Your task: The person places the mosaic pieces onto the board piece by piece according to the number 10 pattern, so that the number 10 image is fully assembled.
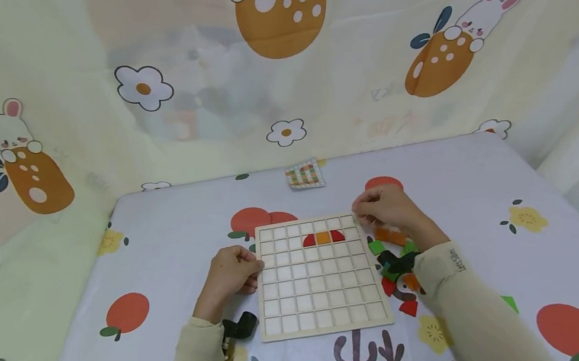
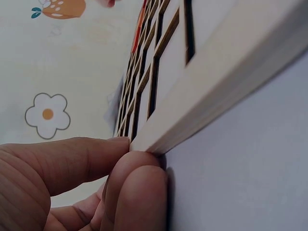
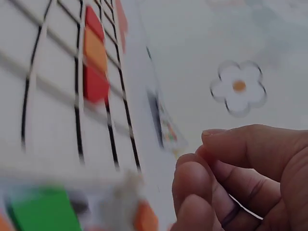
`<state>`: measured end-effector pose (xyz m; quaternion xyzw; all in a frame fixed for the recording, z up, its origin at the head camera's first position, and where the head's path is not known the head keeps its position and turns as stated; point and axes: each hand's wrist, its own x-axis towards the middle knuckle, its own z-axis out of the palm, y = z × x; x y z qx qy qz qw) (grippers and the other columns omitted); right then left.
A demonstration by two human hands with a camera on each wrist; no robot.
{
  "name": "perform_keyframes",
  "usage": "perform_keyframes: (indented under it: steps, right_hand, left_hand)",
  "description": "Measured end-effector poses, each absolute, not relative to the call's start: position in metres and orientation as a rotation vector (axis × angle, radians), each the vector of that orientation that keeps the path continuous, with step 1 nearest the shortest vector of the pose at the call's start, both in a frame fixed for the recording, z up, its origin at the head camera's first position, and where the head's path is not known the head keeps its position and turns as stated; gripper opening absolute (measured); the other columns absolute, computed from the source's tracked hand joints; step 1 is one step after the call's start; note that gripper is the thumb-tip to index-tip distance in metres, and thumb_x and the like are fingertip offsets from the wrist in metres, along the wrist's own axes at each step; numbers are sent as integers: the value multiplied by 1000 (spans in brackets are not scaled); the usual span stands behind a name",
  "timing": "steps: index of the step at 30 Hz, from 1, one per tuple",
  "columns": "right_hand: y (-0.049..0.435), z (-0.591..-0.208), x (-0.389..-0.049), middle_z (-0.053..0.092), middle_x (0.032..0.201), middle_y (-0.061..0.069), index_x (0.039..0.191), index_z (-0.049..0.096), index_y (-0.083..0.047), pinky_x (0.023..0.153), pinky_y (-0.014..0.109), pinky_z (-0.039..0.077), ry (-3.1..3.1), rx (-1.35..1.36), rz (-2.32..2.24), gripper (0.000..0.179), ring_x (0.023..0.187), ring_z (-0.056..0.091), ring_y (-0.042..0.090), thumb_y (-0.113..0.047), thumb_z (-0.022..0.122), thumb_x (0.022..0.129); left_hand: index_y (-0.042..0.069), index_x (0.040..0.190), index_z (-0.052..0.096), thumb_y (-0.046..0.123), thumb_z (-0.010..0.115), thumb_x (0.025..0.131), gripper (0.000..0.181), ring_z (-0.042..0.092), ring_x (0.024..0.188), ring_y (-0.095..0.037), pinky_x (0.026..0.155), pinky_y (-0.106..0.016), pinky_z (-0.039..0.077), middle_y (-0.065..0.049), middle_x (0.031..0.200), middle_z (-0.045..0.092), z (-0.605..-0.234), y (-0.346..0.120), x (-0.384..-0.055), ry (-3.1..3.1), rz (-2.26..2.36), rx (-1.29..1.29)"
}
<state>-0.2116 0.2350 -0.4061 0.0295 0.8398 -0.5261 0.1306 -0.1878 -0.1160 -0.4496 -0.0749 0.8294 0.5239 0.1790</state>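
Note:
A light wooden grid board (image 1: pixel 303 304) lies on the table. In one of its upper rows sit a red piece (image 1: pixel 309 240), an orange square (image 1: pixel 323 238) and another red piece (image 1: pixel 337 236), side by side. My left hand (image 1: pixel 231 270) pinches the board's left edge; the left wrist view shows the thumb (image 2: pixel 91 156) at the rim and fingers against the side. By the upper right corner is my right hand (image 1: pixel 386 208), fingers curled and thumb (image 3: pixel 245 144) close to the index finger. Nothing shows between them, and the right wrist view has it apart from the board.
Loose pieces lie right of the board under the right forearm: green ones (image 1: pixel 376 247), orange ones (image 1: pixel 390 236) and red ones (image 1: pixel 408 308). A small printed pattern card (image 1: pixel 305 174) lies at the table's back. Patterned cloth (image 1: pixel 198 131) hangs behind.

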Motion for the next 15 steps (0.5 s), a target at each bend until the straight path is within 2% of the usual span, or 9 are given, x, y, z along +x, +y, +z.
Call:
perform_keyframes:
  steps: [7,15]
  right_hand:
    - [270,-411,-206,69,92,3,117,69,3,69,28,57,2532,231,-1450,33,77,63,18,-26,69,101]
    - [287,-421,-205,61,73,2,102,67,0,62,27,52,2636,353,-1306,24,70,57,19,-23,70,99]
  left_hand:
    - [2,95,65,11,79,91,17,62,52,-16,52,-28,59,-10,71,67,-450,-118,-188,2352,1478,-214]
    - [2,94,65,11,79,91,17,62,51,-15,52,-28,59,-10,69,66,-450,-117,-188,2360,1471,-204]
